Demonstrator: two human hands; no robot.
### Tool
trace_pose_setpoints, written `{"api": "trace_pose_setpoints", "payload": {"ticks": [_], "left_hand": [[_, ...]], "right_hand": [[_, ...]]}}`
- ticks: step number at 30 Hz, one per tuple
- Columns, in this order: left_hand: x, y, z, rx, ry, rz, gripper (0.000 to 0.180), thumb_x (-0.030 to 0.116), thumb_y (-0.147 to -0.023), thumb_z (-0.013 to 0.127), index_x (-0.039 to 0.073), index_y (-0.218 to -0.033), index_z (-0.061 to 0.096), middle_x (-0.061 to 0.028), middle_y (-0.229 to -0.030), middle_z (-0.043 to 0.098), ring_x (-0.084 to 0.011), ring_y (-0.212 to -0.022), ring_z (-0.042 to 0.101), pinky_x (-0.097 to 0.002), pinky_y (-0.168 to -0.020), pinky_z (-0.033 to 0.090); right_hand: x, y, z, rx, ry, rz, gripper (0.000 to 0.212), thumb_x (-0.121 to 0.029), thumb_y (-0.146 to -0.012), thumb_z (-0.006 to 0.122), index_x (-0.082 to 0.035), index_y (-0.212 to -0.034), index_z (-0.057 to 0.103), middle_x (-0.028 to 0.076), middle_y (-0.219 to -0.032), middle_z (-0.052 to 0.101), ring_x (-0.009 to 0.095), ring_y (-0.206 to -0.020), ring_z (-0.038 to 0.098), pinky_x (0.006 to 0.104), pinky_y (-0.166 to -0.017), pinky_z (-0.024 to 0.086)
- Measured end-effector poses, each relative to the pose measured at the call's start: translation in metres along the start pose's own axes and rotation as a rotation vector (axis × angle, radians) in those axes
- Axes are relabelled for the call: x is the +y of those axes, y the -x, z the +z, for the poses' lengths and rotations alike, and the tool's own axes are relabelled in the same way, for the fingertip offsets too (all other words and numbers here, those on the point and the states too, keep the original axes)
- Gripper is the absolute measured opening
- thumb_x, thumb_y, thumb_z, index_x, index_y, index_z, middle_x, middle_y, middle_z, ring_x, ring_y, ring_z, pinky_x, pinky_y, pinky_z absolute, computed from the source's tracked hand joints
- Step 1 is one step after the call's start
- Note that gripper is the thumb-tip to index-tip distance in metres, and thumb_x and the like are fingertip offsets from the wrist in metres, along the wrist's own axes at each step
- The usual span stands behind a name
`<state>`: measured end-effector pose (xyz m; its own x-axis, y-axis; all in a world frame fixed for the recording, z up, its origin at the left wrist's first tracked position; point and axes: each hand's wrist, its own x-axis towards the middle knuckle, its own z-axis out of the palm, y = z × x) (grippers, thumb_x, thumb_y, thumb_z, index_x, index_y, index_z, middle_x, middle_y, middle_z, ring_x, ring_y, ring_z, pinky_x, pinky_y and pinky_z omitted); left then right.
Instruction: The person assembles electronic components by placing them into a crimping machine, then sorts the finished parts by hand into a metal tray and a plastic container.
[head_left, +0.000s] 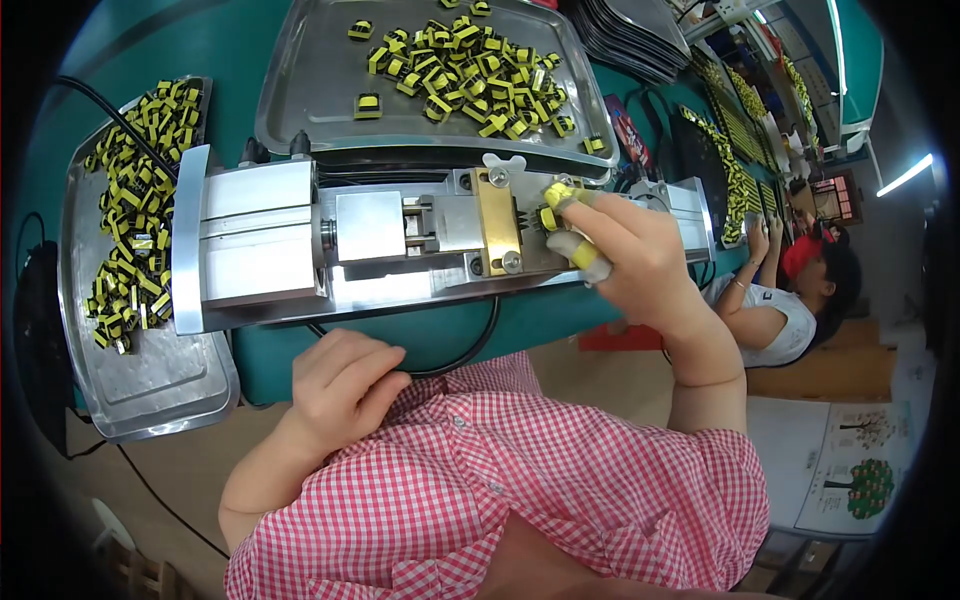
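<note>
Pinching a small yellow-and-black part [548, 219] between thumb and finger, the right hand [645, 262] sits right of the machine's brass plate [497, 225]; the left hand [342, 382] curls near the table's near edge, contents unclear.

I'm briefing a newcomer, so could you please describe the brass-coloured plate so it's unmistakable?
Find the long metal machine on the green table. Near its middle, left of the right hand, sits a narrow plate. Its golden colour sets it apart from the silvery parts beside it.
</note>
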<state>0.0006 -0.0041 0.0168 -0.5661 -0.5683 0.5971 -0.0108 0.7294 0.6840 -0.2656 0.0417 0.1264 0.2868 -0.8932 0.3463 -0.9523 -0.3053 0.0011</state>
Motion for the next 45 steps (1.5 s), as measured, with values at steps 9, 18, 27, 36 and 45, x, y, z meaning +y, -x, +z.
{"api": "trace_pose_setpoints", "payload": {"ticks": [9, 18, 27, 36, 45], "left_hand": [[-0.012, 0.021, 0.002, 0.061, -0.255, 0.102, 0.019, 0.006, -0.059, 0.070, 0.003, -0.075, 0.061, -0.0065, -0.068, 0.057, -0.0212, -0.058, 0.055, -0.0294, -0.050, 0.045], [-0.012, 0.020, 0.002, 0.123, -0.259, 0.077, 0.016, 0.003, -0.061, 0.068, 0.002, -0.075, 0.060, -0.0076, -0.069, 0.057, -0.0228, -0.058, 0.055, -0.0294, -0.050, 0.045], [-0.011, 0.022, -0.001, 0.121, -0.237, 0.061, 0.016, 0.002, -0.061, 0.067, 0.001, -0.076, 0.060, -0.0080, -0.069, 0.057, -0.0231, -0.059, 0.055, -0.0297, -0.050, 0.046], [-0.012, 0.017, 0.000, 0.131, -0.182, 0.055, 0.017, 0.000, -0.060, 0.067, 0.001, -0.075, 0.060, -0.0085, -0.069, 0.057, -0.0233, -0.058, 0.055, -0.0297, -0.050, 0.046], [-0.014, 0.018, 0.000, 0.143, -0.180, 0.047, 0.016, 0.000, -0.060, 0.068, 0.000, -0.074, 0.060, -0.0092, -0.069, 0.058, -0.0239, -0.058, 0.055, -0.0296, -0.049, 0.046]], "right_hand": [[-0.001, 0.005, 0.011, 0.092, -0.044, -0.040, 0.022, -0.004, -0.063, 0.069, -0.001, -0.083, 0.060, 0.009, -0.066, 0.056, 0.022, -0.052, 0.054, 0.0295, -0.043, 0.042], [-0.012, -0.001, 0.000, 0.026, 0.070, -0.012, 0.031, -0.003, -0.064, 0.067, -0.002, -0.093, 0.058, 0.010, -0.079, 0.057, 0.025, -0.058, 0.057, 0.0300, -0.046, 0.044], [0.005, -0.019, -0.006, -0.178, -0.224, 0.122, 0.035, -0.013, -0.066, 0.071, -0.005, -0.097, 0.056, 0.011, -0.081, 0.054, 0.027, -0.069, 0.056, 0.0322, -0.057, 0.044], [0.053, -0.064, -0.027, -0.149, -0.669, 0.684, 0.032, -0.015, -0.078, 0.062, -0.002, -0.107, 0.057, 0.002, -0.072, 0.059, 0.004, -0.054, 0.050, 0.0163, -0.043, 0.036], [0.121, -0.111, 0.023, 0.061, -0.819, 0.678, 0.040, -0.012, -0.079, 0.062, 0.002, -0.115, 0.052, 0.010, -0.103, 0.059, 0.016, -0.091, 0.058, 0.0267, -0.078, 0.047]]}}
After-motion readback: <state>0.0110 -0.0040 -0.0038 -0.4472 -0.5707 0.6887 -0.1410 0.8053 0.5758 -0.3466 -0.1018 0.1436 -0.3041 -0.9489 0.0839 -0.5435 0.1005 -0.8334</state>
